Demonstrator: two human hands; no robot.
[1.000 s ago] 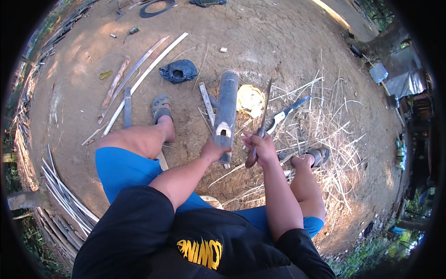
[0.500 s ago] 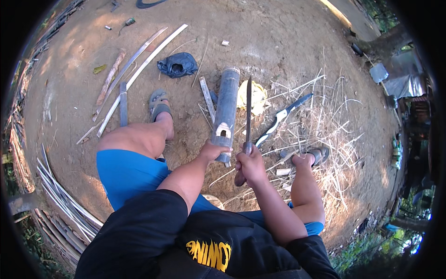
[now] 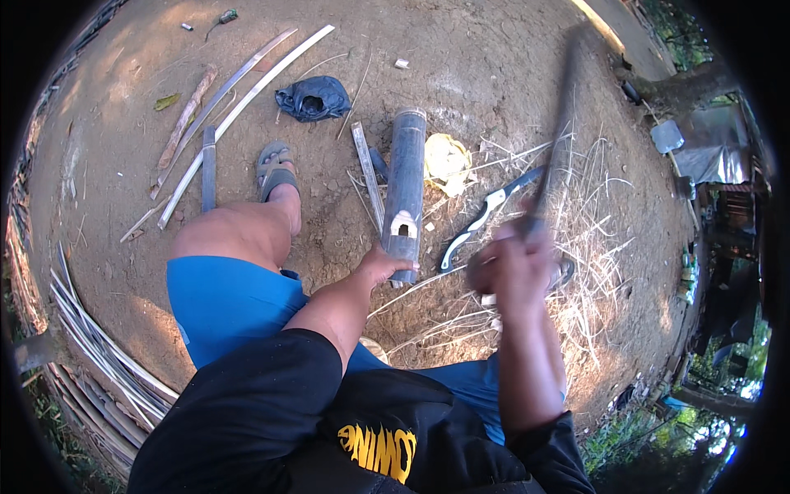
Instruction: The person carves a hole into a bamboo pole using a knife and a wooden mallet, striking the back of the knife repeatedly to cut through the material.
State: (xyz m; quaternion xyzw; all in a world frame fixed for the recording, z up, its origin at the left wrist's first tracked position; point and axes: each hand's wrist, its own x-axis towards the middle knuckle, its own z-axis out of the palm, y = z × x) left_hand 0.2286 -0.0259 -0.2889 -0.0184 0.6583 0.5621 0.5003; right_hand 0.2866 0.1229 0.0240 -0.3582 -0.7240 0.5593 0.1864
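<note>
A dark grey bamboo section (image 3: 405, 169) stands between my knees, with a pale notch and a dark hole cut near its lower end. My left hand (image 3: 383, 265) grips that lower end, thumb laid across it. To the right, my right hand (image 3: 518, 259) is closed around the handle of a long-bladed machete (image 3: 561, 115). The blade points up and away, apart from the bamboo, and both hand and blade are blurred. Between the bamboo and my right hand, a pruning saw (image 3: 485, 216) with a white and black handle lies on the ground.
Thin bamboo shavings (image 3: 588, 247) are strewn at the right. A yellow bundle (image 3: 448, 165) lies beside the bamboo, a black plastic bag (image 3: 313, 99) beyond my left foot. Long split strips (image 3: 247, 103) rest at the far left; more strips (image 3: 103, 346) are piled at the near left.
My right hand has swung the machete up and to the right, away from the bamboo. My left hand keeps its grip on the bamboo.
</note>
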